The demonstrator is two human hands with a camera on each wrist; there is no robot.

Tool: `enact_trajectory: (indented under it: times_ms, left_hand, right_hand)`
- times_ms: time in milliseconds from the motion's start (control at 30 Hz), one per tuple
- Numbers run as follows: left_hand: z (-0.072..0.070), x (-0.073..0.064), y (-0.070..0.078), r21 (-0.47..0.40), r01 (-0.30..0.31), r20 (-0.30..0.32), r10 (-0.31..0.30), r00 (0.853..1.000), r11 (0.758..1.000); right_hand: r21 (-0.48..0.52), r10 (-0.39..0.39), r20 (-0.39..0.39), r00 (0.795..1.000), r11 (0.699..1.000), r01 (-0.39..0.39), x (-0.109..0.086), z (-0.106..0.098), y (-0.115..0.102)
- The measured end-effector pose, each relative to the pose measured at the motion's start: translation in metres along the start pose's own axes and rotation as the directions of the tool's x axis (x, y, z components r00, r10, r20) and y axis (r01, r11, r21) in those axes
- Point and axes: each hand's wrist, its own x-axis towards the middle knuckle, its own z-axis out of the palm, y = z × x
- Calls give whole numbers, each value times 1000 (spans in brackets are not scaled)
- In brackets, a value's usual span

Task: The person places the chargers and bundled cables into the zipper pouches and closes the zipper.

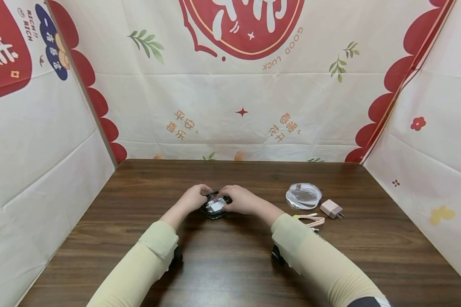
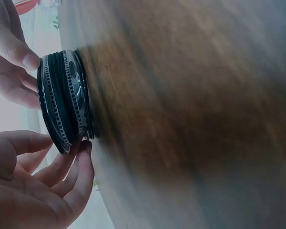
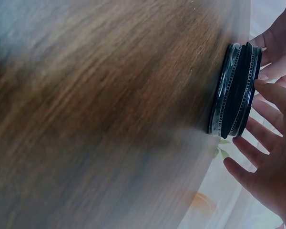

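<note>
A small round clear case with black trim (image 1: 214, 215) stands near the middle of the wooden table. A white piece shows through its top. Its side (image 2: 57, 95) carries two rows of zipper teeth with a black band between them. My left hand (image 1: 194, 198) grips the left edge, its thumb near the top rim and its fingertips at the lower rim. From the right, my right hand (image 1: 243, 200) holds the case, thumb on the top rim; in the right wrist view its other fingers (image 3: 250, 150) are spread along the side. The hands partly cover the case.
To the right lie a coiled white cable (image 1: 289, 199), a pink charger plug (image 1: 330, 208) and a folded pink cable (image 1: 318, 221) with a yellow part, close by the right forearm. Printed cloth walls (image 1: 223, 98) stand along the table's back and sides.
</note>
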Motion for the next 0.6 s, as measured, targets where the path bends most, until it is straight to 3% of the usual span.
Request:
enact_trajectory:
  times_ms: [267, 433, 600]
  left_hand:
    - [-2, -7, -1, -11, 35, -6, -35, 999, 999]
    - [-3, -14, 1, -64, 105, 6, -105, 994, 992]
    - [-3, -21, 1, -59, 174, 12, -174, 985, 983]
  right_hand:
    - [11, -7, -13, 1000, 1000, 7, -3, 0, -1]
    - [39, 15, -26, 1000, 999, -14, -4, 1, -1]
    - [64, 76, -39, 996, 995, -73, -5, 2, 2]
